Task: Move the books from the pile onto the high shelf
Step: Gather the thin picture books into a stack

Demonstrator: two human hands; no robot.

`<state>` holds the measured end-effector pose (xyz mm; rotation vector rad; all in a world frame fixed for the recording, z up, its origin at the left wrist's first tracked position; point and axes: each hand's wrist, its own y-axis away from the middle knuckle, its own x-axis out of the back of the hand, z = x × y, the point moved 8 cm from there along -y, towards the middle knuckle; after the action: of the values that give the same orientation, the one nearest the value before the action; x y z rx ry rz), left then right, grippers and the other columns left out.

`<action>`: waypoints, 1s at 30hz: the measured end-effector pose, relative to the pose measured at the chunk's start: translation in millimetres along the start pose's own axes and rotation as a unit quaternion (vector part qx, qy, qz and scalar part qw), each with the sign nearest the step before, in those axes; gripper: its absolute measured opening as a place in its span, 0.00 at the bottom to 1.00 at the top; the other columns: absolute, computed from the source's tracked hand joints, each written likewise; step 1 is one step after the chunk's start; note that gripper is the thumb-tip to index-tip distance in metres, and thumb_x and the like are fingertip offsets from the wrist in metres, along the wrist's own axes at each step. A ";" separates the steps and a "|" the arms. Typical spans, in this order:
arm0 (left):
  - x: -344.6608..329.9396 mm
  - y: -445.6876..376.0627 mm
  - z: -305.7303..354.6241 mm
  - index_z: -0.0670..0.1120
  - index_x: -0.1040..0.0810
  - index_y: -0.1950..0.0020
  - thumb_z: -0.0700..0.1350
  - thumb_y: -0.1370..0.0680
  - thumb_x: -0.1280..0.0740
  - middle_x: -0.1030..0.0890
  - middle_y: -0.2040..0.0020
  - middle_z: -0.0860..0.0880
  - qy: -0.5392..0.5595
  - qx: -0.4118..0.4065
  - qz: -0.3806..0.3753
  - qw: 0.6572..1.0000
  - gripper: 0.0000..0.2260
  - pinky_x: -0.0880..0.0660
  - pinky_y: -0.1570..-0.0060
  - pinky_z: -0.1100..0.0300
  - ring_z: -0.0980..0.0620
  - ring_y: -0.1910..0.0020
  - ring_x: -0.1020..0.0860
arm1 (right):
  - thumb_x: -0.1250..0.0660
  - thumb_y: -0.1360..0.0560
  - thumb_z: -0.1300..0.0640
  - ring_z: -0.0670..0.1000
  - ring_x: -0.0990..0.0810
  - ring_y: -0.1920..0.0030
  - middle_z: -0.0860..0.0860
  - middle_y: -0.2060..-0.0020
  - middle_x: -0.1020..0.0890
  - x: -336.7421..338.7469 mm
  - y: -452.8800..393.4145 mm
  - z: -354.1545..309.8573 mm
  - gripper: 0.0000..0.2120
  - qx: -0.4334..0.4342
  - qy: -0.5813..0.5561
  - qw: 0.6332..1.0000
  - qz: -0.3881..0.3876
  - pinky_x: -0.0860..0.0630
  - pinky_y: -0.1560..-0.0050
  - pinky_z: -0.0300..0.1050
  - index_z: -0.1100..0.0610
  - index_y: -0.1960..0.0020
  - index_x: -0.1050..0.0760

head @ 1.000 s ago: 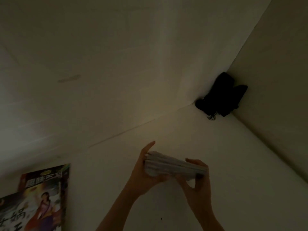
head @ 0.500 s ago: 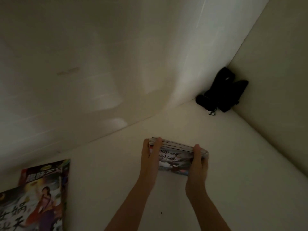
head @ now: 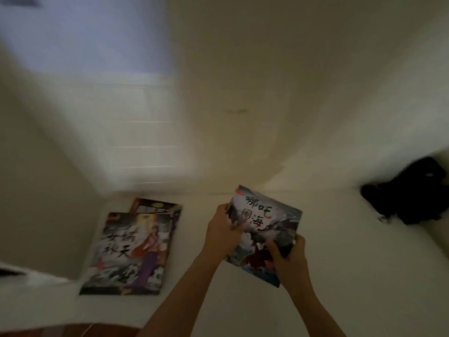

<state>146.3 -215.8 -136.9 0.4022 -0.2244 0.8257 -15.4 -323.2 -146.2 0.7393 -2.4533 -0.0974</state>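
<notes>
1. On the shelf [head: 340, 251], near its back edge, the book [head: 264, 229] is now lying cover-up, where a moment ago it was being held edge-on.
2. Placement is looking nearly done; two books [head: 131, 251] are already lying towards the left end.
3. Both arms are reaching up: left hand [head: 222, 233] fingers are pinching the book's left edge, right hand [head: 289, 259] fingers its near right corner.

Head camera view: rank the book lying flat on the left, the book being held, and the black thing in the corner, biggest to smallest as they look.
1. Flat book
2. Held book, partly covered by the left hand and right hand; close to the first, so unsure
3. Black object, blurred, farther back
</notes>
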 end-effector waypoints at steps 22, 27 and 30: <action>237.3 35.5 -177.2 0.41 0.24 0.47 0.48 0.29 0.25 0.21 0.56 0.51 -0.090 0.217 0.124 0.964 0.17 0.31 0.65 0.73 0.53 0.57 0.21 | 0.33 0.28 0.38 0.53 0.22 0.48 0.53 0.43 0.27 -259.6 65.7 -65.3 0.35 0.039 0.217 0.955 -0.197 0.24 0.48 0.42 0.51 0.27 0.41; 232.6 32.2 -185.1 0.39 0.18 0.53 0.42 0.40 0.18 0.15 0.58 0.43 0.059 0.280 0.092 0.954 0.19 0.19 0.55 0.52 0.46 0.59 0.17 | 0.28 0.29 0.47 0.51 0.20 0.46 0.49 0.47 0.18 -257.0 54.2 -51.9 0.22 -0.024 0.132 0.967 -0.215 0.25 0.49 0.37 0.53 0.39 0.27; 227.5 27.3 -172.7 0.39 0.19 0.50 0.51 0.47 0.15 0.15 0.57 0.44 0.063 0.247 0.085 0.963 0.32 0.18 0.57 0.50 0.46 0.59 0.16 | 0.26 0.30 0.51 0.52 0.19 0.47 0.49 0.48 0.18 -253.9 49.5 -37.5 0.21 -0.096 0.024 0.967 -0.236 0.22 0.44 0.45 0.53 0.39 0.25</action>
<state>282.6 26.8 -206.7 0.8023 0.0733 1.0752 154.8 -144.0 -231.3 1.2039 -2.1363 -0.4841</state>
